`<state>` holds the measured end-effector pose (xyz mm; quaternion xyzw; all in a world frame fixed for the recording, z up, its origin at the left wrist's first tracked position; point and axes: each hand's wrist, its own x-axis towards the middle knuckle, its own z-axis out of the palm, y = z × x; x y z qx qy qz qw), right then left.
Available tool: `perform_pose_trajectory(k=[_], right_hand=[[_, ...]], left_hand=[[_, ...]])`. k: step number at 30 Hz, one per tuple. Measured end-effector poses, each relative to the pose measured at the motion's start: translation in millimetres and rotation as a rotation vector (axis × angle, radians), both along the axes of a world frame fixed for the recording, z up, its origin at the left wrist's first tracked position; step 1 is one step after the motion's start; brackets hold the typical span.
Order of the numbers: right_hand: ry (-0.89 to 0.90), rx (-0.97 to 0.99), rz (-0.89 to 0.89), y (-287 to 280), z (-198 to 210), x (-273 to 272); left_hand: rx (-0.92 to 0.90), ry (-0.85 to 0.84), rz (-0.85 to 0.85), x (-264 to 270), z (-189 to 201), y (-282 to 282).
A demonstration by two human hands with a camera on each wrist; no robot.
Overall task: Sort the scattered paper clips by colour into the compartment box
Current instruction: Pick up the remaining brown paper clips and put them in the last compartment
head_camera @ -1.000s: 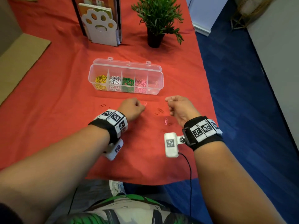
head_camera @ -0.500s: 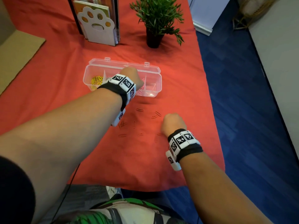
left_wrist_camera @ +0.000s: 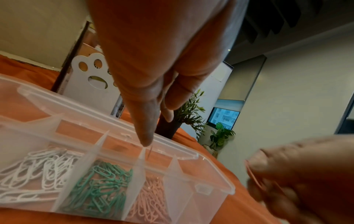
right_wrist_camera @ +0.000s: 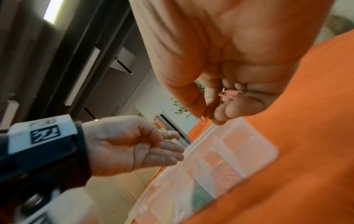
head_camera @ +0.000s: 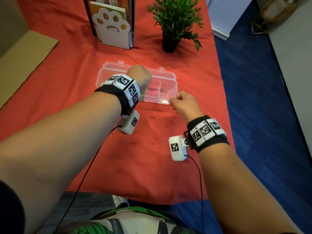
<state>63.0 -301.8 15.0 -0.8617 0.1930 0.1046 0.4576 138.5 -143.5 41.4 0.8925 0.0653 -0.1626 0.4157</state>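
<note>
The clear compartment box (head_camera: 170, 76) lies open on the red cloth. Its compartments hold white clips (left_wrist_camera: 38, 171), green clips (left_wrist_camera: 101, 186) and pink clips (left_wrist_camera: 151, 198). My left hand (head_camera: 140, 75) hovers over the middle of the box, fingers pointing down and relaxed; a thin clip-like sliver shows just below its fingertip (left_wrist_camera: 148, 139). My right hand (head_camera: 177, 98) is at the box's right front corner, fingers curled round several red paper clips (right_wrist_camera: 229, 94), with one more pinched at thumb and fingertip. Loose red clips (head_camera: 152, 117) lie on the cloth nearer me.
A paw-shaped white book stand (head_camera: 112, 29) and a potted plant (head_camera: 170, 36) stand behind the box. Cardboard (head_camera: 25, 56) lies at the left. The table's right edge (head_camera: 224, 102) drops to blue carpet close to my right hand.
My right hand has lifted from the cloth and moved forward to the box's right end with the clips. My left hand stays over the box, where it went a second ago.
</note>
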Motion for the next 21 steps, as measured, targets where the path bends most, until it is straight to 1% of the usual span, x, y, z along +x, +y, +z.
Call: perform_pose_trajectory(k=[2,4,5,7,10,13,15,18,21], right_hand=[[-0.04,0.017,0.005,11.3,7.4,15.0],[-0.059,-0.01,0.041,24.3,12.6,30.6],[-0.065,-0.025,0.061,31.3,13.6,38.1],[-0.053,-0.074,0.119,44.8,14.0,48.3],[-0.031,-0.191,0.208,57.7,19.1,48.8],[-0.11,-0.221,0.207,60.8,24.5,34.6],[-0.138,-0.211,0.23,61.1,20.1,18.8],[-0.054,-0.208,0.27,59.2,1.6,-10.5],[0.005,-0.288,0.321,58.9,-19.6,-37.9]], left_hand=[[-0.064,-0.009,0.051,-3.9,-1.5,10.2],[-0.146,-0.02,0.118,-10.6,-3.6,23.2],[-0.157,-0.03,0.14,-14.1,-5.3,31.0],[-0.151,-0.056,0.146,-22.6,-8.9,47.6],[-0.077,-0.109,0.099,-39.5,-15.7,70.8],[-0.018,-0.076,0.081,-62.2,-31.2,93.3],[0.009,-0.045,0.079,-78.6,-44.7,105.5],[0.147,-0.022,0.048,-101.4,-58.8,116.4],[0.197,0.008,0.022,-118.9,-68.7,119.1]])
